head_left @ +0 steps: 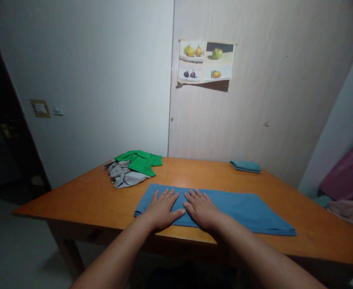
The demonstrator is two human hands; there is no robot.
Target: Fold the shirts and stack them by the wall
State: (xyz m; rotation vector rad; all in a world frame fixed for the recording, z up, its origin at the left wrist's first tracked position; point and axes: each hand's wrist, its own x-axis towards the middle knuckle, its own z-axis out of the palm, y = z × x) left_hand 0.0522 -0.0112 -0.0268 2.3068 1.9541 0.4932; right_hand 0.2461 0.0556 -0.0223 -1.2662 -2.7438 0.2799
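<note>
A blue folded cloth (239, 210) lies flat and long across the near part of the wooden table, its layered edges showing at both ends. My left hand (163, 208) rests palm down on its left part, fingers spread. Just to the right, my right hand (199, 206) also lies flat on the cloth with its fingers apart. The two thumbs come close together but nothing is held between them. What kind of cloth item it is does not show.
The orange-brown table (83, 200) meets the wall at the back. A heap with a green garment (142, 160), a striped garment (119, 169) and a grey garment (131, 180) lies back left. A folded teal cloth (245, 166) sits back right. Fruit pictures (205, 62) hang on the wall.
</note>
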